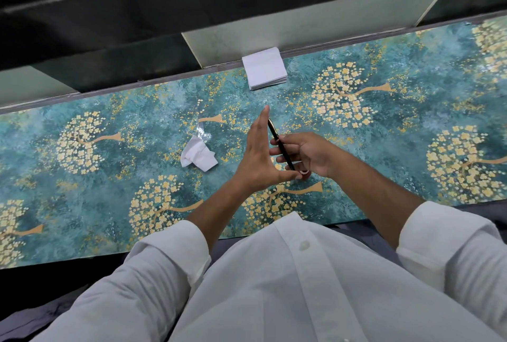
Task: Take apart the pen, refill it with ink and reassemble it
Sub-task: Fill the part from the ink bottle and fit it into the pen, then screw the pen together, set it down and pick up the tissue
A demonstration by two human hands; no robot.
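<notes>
A slim black pen (280,144) with a gold tip is held in my right hand (304,152), fingers curled round its middle, the gold end pointing away from me. My left hand (259,153) is beside it on the left, fingers straight and together, thumb stretched out towards the pen's near end. Under my right hand a small round object with a red and white rim (304,172) shows partly; I cannot tell what it is.
A teal table cover with gold trees (109,171) spans the view. A crumpled white tissue (199,155) and a clear wrapper (203,133) lie left of my hands. A stack of white tissues (264,68) sits at the far edge.
</notes>
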